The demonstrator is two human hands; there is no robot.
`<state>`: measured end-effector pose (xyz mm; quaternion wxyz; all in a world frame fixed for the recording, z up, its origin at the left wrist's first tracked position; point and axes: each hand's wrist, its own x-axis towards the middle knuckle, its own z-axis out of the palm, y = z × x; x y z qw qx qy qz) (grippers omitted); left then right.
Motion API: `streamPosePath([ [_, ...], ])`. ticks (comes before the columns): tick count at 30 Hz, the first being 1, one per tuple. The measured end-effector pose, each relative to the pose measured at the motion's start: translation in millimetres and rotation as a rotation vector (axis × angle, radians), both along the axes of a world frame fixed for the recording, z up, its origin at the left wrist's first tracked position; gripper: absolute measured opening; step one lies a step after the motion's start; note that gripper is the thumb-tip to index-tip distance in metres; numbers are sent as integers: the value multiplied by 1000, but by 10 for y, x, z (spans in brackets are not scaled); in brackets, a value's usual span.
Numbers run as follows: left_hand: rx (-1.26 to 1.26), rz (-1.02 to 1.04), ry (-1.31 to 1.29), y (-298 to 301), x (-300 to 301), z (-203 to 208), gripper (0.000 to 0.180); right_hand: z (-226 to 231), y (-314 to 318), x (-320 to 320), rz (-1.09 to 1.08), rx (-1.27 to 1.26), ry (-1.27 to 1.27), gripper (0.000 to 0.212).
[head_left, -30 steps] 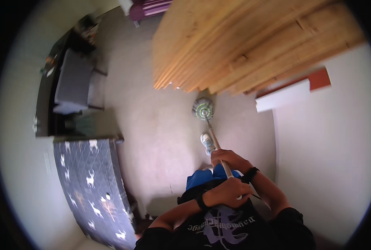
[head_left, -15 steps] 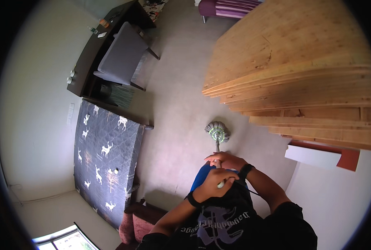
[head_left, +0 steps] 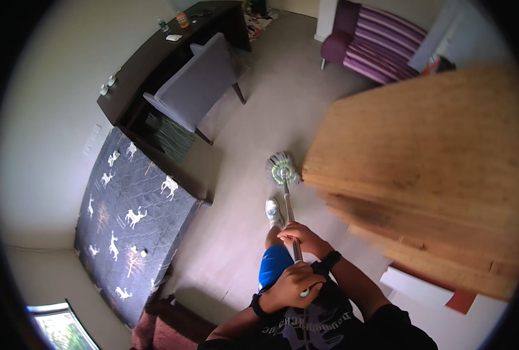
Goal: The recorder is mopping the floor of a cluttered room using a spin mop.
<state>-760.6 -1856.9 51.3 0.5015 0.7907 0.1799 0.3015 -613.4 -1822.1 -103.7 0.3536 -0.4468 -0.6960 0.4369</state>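
A mop (head_left: 288, 201) slants away from me, its round grey string head with a green disc lying on the pale floor. My left hand (head_left: 294, 286) is wrapped around the top end of its handle, close to my body. Farther down the same handle, my right hand (head_left: 305, 239) is closed around it. The mop head is close to the near left corner of a stack of wooden boards (head_left: 422, 134). My shoe (head_left: 274, 211) stands on the floor just short of the mop head.
At the left is a table with a dark deer-patterned cloth (head_left: 128, 227), beside a reddish armchair (head_left: 172, 326). A grey chair (head_left: 198, 81) stands at a dark desk (head_left: 137, 61) holding bottles. A purple striped sofa (head_left: 382, 44) is at the far right.
The mop head has moved forward and left, near the boards' corner. My foot has come forward into view. The whole view has shifted, showing more of the sofa.
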Motion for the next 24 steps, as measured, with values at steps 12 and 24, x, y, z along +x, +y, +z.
streamPosePath([
  [12,-253,-29,-114,2739,-222,110,20,229,2258,-191,-90,-227,-6,12],
  [24,-80,-6,-168,4004,-383,803,27,577,3641,-440,440,-130,75,24],
])
